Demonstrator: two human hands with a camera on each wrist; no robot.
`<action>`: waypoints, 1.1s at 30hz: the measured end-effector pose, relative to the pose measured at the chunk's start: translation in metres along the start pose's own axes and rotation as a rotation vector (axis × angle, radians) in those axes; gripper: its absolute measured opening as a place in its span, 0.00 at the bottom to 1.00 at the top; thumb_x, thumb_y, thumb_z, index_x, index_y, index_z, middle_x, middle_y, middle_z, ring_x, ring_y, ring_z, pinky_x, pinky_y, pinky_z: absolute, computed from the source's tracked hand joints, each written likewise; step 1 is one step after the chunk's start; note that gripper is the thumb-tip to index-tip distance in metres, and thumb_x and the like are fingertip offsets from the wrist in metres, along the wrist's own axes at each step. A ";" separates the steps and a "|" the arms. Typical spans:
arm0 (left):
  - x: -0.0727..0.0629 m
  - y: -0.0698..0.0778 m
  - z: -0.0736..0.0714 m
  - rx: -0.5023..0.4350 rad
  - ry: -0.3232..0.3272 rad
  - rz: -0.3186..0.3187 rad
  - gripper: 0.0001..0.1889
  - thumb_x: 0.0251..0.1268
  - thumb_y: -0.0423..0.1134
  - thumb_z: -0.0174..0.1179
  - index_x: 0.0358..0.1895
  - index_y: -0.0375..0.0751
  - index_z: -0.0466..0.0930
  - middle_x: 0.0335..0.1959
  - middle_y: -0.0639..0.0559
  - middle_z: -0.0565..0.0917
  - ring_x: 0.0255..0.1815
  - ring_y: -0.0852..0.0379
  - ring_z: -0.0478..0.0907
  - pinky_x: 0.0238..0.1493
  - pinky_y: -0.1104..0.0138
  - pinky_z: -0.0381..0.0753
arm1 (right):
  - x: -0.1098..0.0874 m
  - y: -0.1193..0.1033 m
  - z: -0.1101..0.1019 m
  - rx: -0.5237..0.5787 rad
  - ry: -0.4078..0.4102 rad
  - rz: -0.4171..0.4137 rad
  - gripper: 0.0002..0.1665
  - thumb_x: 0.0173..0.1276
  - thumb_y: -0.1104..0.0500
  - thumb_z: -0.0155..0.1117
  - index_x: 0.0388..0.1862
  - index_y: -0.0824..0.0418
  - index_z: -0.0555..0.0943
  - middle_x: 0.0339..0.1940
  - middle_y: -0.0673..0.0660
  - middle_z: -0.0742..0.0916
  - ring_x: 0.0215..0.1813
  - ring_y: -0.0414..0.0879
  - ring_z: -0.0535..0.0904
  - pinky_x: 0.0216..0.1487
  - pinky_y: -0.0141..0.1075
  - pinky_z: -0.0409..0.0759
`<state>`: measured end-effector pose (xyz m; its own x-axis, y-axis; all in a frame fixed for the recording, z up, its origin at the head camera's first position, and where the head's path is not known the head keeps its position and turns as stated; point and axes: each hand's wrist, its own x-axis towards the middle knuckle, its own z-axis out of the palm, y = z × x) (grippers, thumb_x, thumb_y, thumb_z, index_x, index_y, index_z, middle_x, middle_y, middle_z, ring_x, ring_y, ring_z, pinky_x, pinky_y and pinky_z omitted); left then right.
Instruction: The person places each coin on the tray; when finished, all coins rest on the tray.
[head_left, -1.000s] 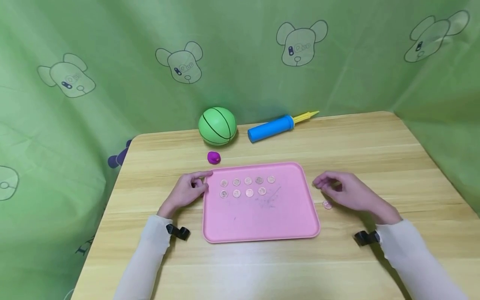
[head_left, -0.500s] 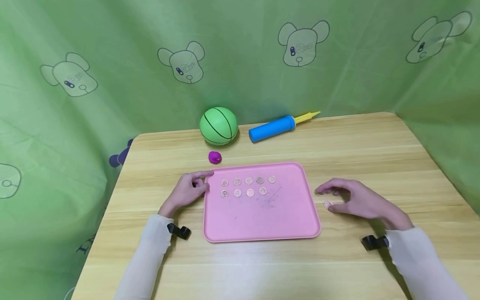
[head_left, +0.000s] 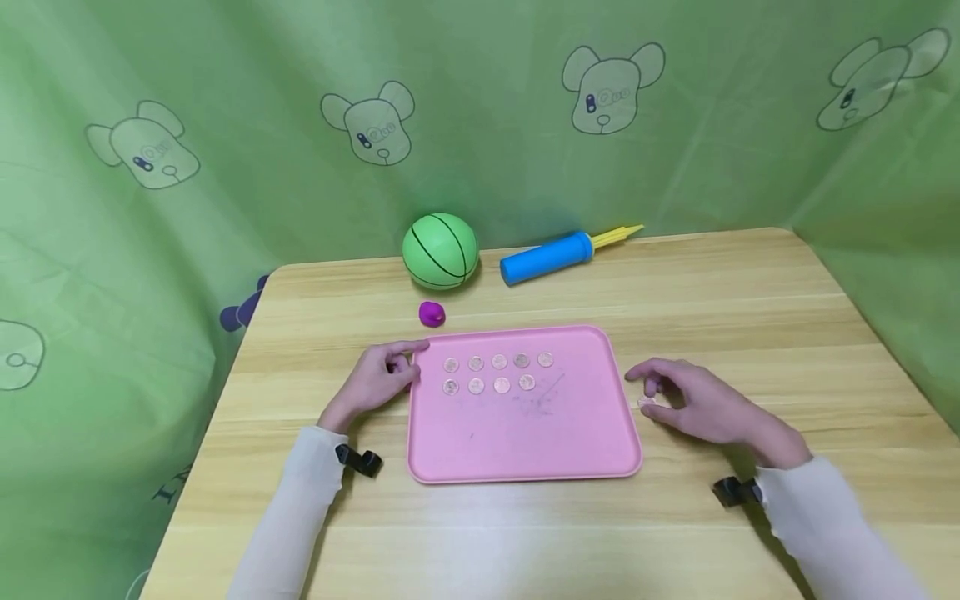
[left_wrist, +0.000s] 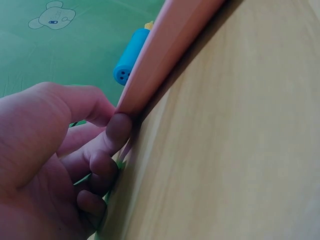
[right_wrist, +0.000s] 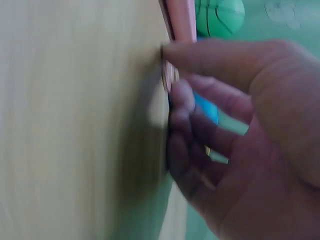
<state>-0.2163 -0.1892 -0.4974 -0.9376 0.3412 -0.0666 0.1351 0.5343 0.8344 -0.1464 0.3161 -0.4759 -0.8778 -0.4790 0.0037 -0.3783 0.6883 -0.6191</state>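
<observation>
On the table lies a pink tray [head_left: 525, 450] bearing two rows of small round coins [head_left: 502, 385]. My left hand [head_left: 378, 377] holds the tray's far left corner, index finger along the far edge and thumb at the left rim. The left wrist view has the thumb and a fingertip right at the tray's side wall [left_wrist: 150, 65]. Just off the tray's right rim, my right hand [head_left: 697, 400] pinches one more coin [head_left: 646, 402] between thumb and fingers. Seen from the right wrist, that coin [right_wrist: 169, 76] stands tilted between the fingertips, close over the wood.
Behind the tray sit a small purple toy [head_left: 432, 314], a green ball [head_left: 440, 252] with black lines, and a blue pump [head_left: 547, 258] with a yellow nozzle. The wooden table [head_left: 525, 542] meets a green curtain [head_left: 480, 108] with bear heads at the back.
My right hand has gone from the tray's right rim back to the loose coin, taken it between thumb and fingers, and shifted it left toward the tray. The left hand stays put.
</observation>
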 end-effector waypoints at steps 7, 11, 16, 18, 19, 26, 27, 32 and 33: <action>0.000 -0.001 -0.001 -0.010 -0.003 -0.012 0.25 0.74 0.32 0.65 0.73 0.40 0.82 0.27 0.50 0.84 0.27 0.58 0.75 0.31 0.71 0.73 | 0.003 -0.017 0.006 -0.076 0.008 0.011 0.25 0.73 0.67 0.73 0.67 0.65 0.80 0.40 0.48 0.80 0.42 0.42 0.72 0.44 0.34 0.72; -0.001 -0.001 -0.001 -0.012 -0.001 -0.016 0.24 0.75 0.32 0.65 0.72 0.40 0.83 0.26 0.50 0.83 0.26 0.59 0.75 0.29 0.71 0.72 | 0.005 -0.019 0.008 -0.045 0.084 -0.010 0.23 0.71 0.71 0.73 0.63 0.65 0.81 0.40 0.51 0.81 0.40 0.38 0.73 0.39 0.32 0.75; -0.001 -0.001 -0.001 -0.014 -0.004 -0.010 0.24 0.75 0.33 0.65 0.72 0.41 0.83 0.26 0.50 0.83 0.26 0.58 0.74 0.29 0.71 0.72 | 0.011 -0.022 0.005 -0.040 0.233 0.020 0.19 0.65 0.74 0.76 0.55 0.67 0.85 0.37 0.54 0.88 0.37 0.34 0.80 0.38 0.28 0.83; 0.000 -0.002 0.000 -0.012 -0.004 -0.005 0.24 0.75 0.33 0.65 0.72 0.41 0.82 0.27 0.49 0.83 0.26 0.58 0.75 0.30 0.71 0.73 | 0.014 -0.025 0.002 -0.017 0.262 0.076 0.17 0.66 0.73 0.77 0.53 0.67 0.86 0.36 0.56 0.91 0.38 0.36 0.84 0.40 0.27 0.85; 0.000 -0.002 0.000 -0.010 -0.003 -0.003 0.24 0.75 0.33 0.65 0.73 0.41 0.82 0.27 0.49 0.84 0.26 0.58 0.75 0.31 0.70 0.73 | 0.015 -0.026 0.000 0.006 0.262 0.116 0.17 0.67 0.72 0.77 0.54 0.68 0.86 0.37 0.57 0.91 0.38 0.37 0.84 0.40 0.27 0.85; 0.002 -0.001 0.000 -0.012 -0.006 0.009 0.25 0.75 0.32 0.65 0.73 0.42 0.83 0.25 0.50 0.82 0.25 0.59 0.75 0.32 0.70 0.73 | 0.029 -0.035 -0.005 0.196 0.192 0.329 0.20 0.74 0.61 0.74 0.62 0.64 0.84 0.48 0.63 0.93 0.43 0.49 0.89 0.37 0.34 0.87; 0.002 -0.001 0.000 -0.012 -0.007 0.009 0.25 0.75 0.32 0.65 0.73 0.42 0.82 0.25 0.50 0.82 0.25 0.59 0.75 0.32 0.70 0.73 | 0.032 -0.037 -0.005 0.216 0.187 0.337 0.20 0.75 0.60 0.74 0.62 0.64 0.84 0.49 0.63 0.93 0.43 0.49 0.89 0.37 0.34 0.87; 0.002 -0.003 -0.001 0.001 -0.006 0.007 0.25 0.75 0.32 0.65 0.73 0.41 0.82 0.27 0.50 0.83 0.27 0.59 0.75 0.33 0.70 0.74 | 0.047 -0.047 0.002 0.285 0.172 0.358 0.20 0.76 0.58 0.74 0.62 0.63 0.85 0.49 0.61 0.94 0.45 0.48 0.88 0.39 0.33 0.86; 0.002 -0.003 -0.001 0.001 -0.006 0.006 0.25 0.75 0.32 0.65 0.73 0.41 0.82 0.27 0.50 0.84 0.27 0.59 0.75 0.33 0.70 0.74 | 0.051 -0.049 0.004 0.298 0.170 0.357 0.19 0.76 0.58 0.74 0.62 0.63 0.85 0.49 0.61 0.93 0.45 0.48 0.87 0.40 0.33 0.87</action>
<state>-0.2184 -0.1907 -0.4997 -0.9351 0.3484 -0.0650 0.1408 0.5335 0.8340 -0.1709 0.2557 -0.4482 -0.9821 -0.1293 -0.1368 0.0334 0.5953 -0.8028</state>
